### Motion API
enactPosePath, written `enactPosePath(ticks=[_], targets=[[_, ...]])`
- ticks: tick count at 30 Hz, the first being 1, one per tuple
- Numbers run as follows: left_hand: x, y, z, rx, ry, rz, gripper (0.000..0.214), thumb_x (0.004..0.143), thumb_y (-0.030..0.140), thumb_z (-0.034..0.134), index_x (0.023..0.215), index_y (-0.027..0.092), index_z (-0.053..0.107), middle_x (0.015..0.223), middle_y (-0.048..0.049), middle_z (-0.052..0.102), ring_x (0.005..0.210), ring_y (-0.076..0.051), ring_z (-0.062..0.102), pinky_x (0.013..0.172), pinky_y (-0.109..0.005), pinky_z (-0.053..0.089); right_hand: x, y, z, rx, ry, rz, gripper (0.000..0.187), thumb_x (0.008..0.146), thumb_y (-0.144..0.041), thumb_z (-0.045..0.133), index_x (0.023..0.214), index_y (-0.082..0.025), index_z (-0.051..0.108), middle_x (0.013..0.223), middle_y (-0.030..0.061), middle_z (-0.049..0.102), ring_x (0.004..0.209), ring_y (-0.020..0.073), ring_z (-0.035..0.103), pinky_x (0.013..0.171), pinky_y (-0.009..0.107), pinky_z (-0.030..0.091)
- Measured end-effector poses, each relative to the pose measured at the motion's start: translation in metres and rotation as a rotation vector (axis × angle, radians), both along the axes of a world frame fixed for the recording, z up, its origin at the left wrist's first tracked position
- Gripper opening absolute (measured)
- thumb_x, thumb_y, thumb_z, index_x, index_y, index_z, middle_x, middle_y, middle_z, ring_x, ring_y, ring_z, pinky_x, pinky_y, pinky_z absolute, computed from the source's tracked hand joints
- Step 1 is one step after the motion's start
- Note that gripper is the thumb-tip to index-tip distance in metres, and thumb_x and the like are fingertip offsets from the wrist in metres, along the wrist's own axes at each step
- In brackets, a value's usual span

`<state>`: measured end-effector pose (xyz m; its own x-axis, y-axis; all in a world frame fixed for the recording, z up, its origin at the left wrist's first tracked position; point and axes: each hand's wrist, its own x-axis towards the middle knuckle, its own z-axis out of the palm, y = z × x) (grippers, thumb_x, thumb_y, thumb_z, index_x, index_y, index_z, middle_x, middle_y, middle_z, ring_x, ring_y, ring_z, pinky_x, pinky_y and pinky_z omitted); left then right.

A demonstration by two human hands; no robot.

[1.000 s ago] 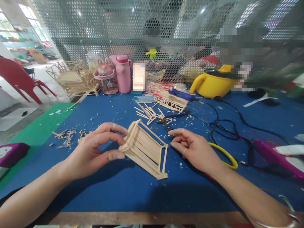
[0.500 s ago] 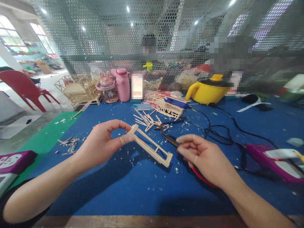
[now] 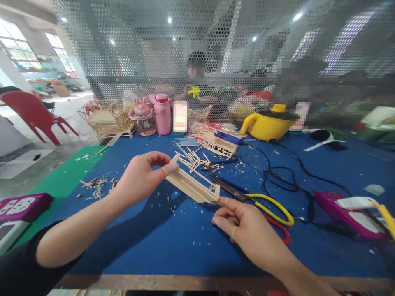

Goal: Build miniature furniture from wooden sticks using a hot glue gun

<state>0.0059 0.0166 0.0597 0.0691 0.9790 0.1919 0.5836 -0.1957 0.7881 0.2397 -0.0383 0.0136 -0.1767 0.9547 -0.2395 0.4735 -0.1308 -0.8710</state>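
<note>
My left hand [image 3: 145, 174] pinches one end of a small frame of pale wooden sticks [image 3: 193, 187] between thumb and fingers. Tilted above the blue mat, the frame turns a flat, solid-looking side towards me. At its lower right end, my right hand [image 3: 249, 230] has the index fingertip against the corner. The right thumb is apart from the frame. Just beyond that hand lie scissors [image 3: 239, 195] with one yellow and one red handle. Nippers with dark blue handles [image 3: 211, 166] rest partly beside the blades. Loose wooden sticks [image 3: 193, 158] are scattered behind the frame.
Behind stand a stick-built model [image 3: 106, 119], a pink bottle [image 3: 162, 115], a lit phone [image 3: 180, 117] and a yellow pot [image 3: 268, 125]. A blue tool [image 3: 228, 137] rests on another stick piece [image 3: 217, 146]. Black cables [image 3: 282, 168] cross the right side. A person [image 3: 197, 78] is beyond the mesh.
The wooden frame has been tilted so its flat side shows. My right hand has moved from above the scissors, left and down, to the frame's end, uncovering the scissors' handles.
</note>
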Motion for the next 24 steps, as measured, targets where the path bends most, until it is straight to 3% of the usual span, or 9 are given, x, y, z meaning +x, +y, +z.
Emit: enactPosePath(ticks=[5,9,12,17,24], targets=[[-0.002,0.001,0.016,-0.048,0.141,0.096,0.04,0.074,0.058,0.057,0.075,0.02,0.067,0.065,0.0006,0.063,0.057,-0.013,0.05,0.052,-0.025,0.036,-0.006,0.009,0.017,-0.148,0.107,0.119,0.025,0.072,-0.02,0.058,0.096,-0.016,0.063,0.068,-0.0026,0.061,0.043,0.0039,0.04,0.042,0.018,0.033],[-0.008,0.02,0.022,-0.173,0.427,0.049,0.045,0.074,0.062,0.051,0.068,0.019,0.066,0.062,-0.001,0.061,0.056,-0.014,0.05,0.051,-0.026,0.034,-0.011,0.018,0.02,-0.31,0.257,0.19,0.021,0.067,-0.021,0.062,0.086,-0.014,0.063,0.066,-0.0004,0.066,0.037,0.0016,0.04,0.041,0.018,0.031],[-0.009,0.045,0.016,-0.261,0.609,-0.046,0.045,0.073,0.059,0.05,0.067,0.018,0.066,0.068,-0.0038,0.064,0.063,-0.017,0.055,0.053,-0.027,0.036,-0.016,0.021,0.015,-0.443,0.378,0.191,0.025,0.063,-0.024,0.066,0.085,-0.014,0.061,0.065,-0.0002,0.067,0.034,0.0009,0.04,0.041,0.018,0.034],[-0.004,0.081,0.001,-0.337,0.707,-0.119,0.041,0.068,0.054,0.058,0.066,0.015,0.069,0.069,-0.0074,0.067,0.067,-0.021,0.059,0.056,-0.028,0.036,-0.029,0.027,0.006,-0.524,0.388,0.144,0.03,0.063,-0.018,0.062,0.093,-0.014,0.058,0.064,-0.0011,0.068,0.032,0.0018,0.04,0.038,0.017,0.036],[0.004,0.104,-0.015,-0.324,0.727,-0.16,0.04,0.07,0.054,0.058,0.073,0.016,0.071,0.075,-0.0065,0.071,0.072,-0.02,0.062,0.061,-0.026,0.041,-0.038,0.036,-0.004,-0.608,0.327,0.209,0.03,0.065,-0.014,0.057,0.095,-0.013,0.059,0.064,-0.0013,0.068,0.031,0.002,0.04,0.037,0.018,0.042]])
